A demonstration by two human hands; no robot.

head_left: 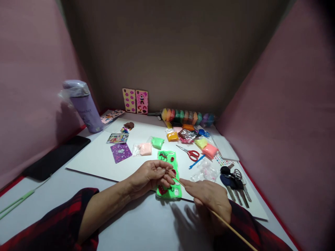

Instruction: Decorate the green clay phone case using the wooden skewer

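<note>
My right hand (210,197) is closed around a thin wooden stick (230,228), which slants up to the left. Its tip reaches the fingers of my left hand (153,174), which pinch a small brownish bit (166,169) at the thumb and forefinger. What exactly that bit is, I cannot make out. Beneath my left hand lies a phone case (161,155) covered in bright green clay with red and dark shapes on it. Part of the case is hidden by the fingers.
Red-handled scissors (192,154), a blue clay tool (196,162) and several clay packets (157,142) lie beyond my hands on a white board (99,164). Keys (238,186) lie at right. A purple bottle (86,108) stands at left near a black phone (57,157). Two decorated cases (135,101) lean on the back wall.
</note>
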